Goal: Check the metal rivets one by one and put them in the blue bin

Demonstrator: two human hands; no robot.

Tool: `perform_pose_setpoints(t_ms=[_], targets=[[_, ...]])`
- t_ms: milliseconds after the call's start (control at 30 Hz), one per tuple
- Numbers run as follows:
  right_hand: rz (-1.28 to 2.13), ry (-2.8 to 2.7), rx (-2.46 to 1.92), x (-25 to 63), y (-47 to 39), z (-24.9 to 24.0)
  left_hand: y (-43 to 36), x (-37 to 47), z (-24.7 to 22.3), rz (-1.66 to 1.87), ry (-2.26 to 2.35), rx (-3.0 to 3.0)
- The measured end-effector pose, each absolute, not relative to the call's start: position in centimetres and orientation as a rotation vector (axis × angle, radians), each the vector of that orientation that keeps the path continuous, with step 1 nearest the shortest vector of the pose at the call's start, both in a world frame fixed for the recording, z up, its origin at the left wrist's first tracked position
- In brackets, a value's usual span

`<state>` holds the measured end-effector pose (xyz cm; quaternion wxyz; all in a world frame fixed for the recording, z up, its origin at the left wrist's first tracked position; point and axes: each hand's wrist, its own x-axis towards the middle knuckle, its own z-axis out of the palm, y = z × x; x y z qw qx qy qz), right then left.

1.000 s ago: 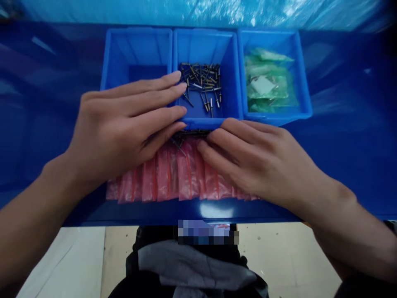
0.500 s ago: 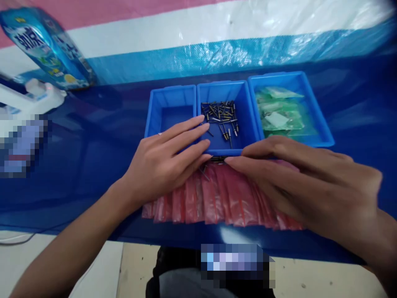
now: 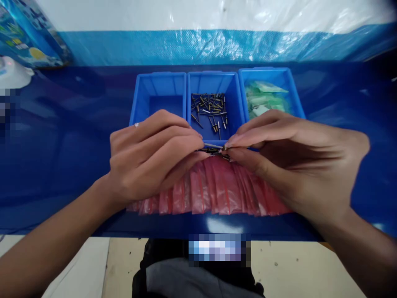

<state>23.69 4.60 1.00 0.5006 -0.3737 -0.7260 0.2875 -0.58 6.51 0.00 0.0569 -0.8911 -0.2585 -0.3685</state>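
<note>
My left hand (image 3: 155, 155) is closed, its thumb and fingers pinched on thin metal rivets (image 3: 211, 150) just in front of the middle blue bin (image 3: 214, 76). My right hand (image 3: 291, 159) pinches the other end of the rivets between thumb and forefinger. More rivets (image 3: 209, 105) lie loose in the middle bin. Pink plastic bags (image 3: 201, 190) lie in an overlapping row below my hands, their upper parts partly hidden. The left bin (image 3: 161, 85) shows a bare floor. Green bags (image 3: 263, 97) lie in the right bin (image 3: 268, 73), partly covered by my right hand.
A blue printed pouch (image 3: 31, 37) stands at the far left, beside a white device (image 3: 14, 72). The bins and bags rest on a blue table (image 3: 77, 124). A striped sheet (image 3: 201, 45) rises behind the bins.
The camera view has shifted, so the pouch sits further left. My left fingers, spread flat over the bin edge before, are now curled in. The rivets are raised slightly between both hands.
</note>
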Motion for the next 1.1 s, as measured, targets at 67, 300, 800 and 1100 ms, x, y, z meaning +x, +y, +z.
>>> perform_pose_setpoints(t_ms=[67, 300, 800, 1100], targets=[[0.703, -1.774, -0.889, 23.59, 4.48, 1.12, 6.45, -0.50, 0.05, -1.161, -0.811, -2.686], [0.697, -1.796, -0.915, 23.49, 4.27, 1.35, 6.18, -0.91, 0.02, -1.086, -0.726, -2.700], [0.762, -1.688, -0.867, 23.50, 4.13, 0.84, 6.39, -0.79, -0.42, -1.105, -0.844, -2.699], [0.759, -1.694, -0.943, 23.62, 4.07, 1.19, 6.25, -1.10, -0.34, -1.060, -0.937, -2.781]])
